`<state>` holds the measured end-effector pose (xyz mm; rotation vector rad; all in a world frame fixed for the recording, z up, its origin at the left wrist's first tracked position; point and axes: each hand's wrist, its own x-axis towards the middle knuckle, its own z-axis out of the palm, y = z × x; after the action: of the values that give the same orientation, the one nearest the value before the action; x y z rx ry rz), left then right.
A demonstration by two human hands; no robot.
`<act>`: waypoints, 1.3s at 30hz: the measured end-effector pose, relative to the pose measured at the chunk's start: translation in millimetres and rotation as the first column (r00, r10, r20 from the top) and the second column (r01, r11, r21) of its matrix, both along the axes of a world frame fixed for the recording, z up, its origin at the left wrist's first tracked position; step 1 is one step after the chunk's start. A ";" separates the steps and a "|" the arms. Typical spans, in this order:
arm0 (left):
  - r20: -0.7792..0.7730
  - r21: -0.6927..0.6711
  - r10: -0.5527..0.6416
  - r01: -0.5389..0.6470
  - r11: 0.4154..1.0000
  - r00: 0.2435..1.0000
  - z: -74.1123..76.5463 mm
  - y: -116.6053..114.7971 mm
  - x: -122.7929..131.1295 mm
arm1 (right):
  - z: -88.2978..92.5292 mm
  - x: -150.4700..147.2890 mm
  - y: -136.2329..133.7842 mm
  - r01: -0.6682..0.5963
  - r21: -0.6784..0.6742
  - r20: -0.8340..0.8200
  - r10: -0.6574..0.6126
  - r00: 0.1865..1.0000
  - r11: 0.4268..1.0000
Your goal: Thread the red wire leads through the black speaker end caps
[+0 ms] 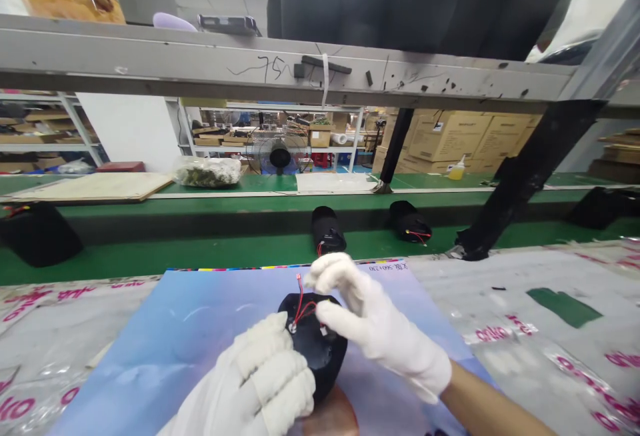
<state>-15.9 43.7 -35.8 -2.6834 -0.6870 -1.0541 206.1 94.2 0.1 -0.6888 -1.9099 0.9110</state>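
A round black part [315, 346] with red wires [303, 309] on its top rests on a blue printed sheet [165, 349]. My left hand [265, 383], in a white glove, is wrapped round the part's left side. My right hand [365, 319], also gloved, is pinched over the wires at the part's upper right edge. One red wire end sticks up between the two hands.
Two similar black parts [327, 229] [409, 221] with red wires lie on the green conveyor belt [200, 249] beyond the sheet. A black object [37, 233] sits at the belt's left. A grey shelf beam [280, 73] runs overhead; a black post [520, 179] slants at right.
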 end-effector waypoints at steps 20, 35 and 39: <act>-0.219 0.270 0.245 -0.183 0.945 0.944 21.5 11.0 21.6 | 10.8 16.5 -4.6 -0.391 0.596 0.545 0.005 0.839 0.702; 0.512 -0.346 0.213 -0.028 0.938 0.832 40.1 10.4 -24.4 | 1.4 23.6 -6.0 -0.290 0.544 0.416 0.047 0.908 0.787; 0.308 -0.677 0.549 -0.227 0.701 0.777 60.7 20.7 -10.7 | 9.0 26.5 -15.7 -0.289 0.533 0.383 0.078 0.920 0.795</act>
<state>-26.6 64.5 24.8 -2.4701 -1.9292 -1.6110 232.6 78.5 9.1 -0.2922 -2.4438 0.2694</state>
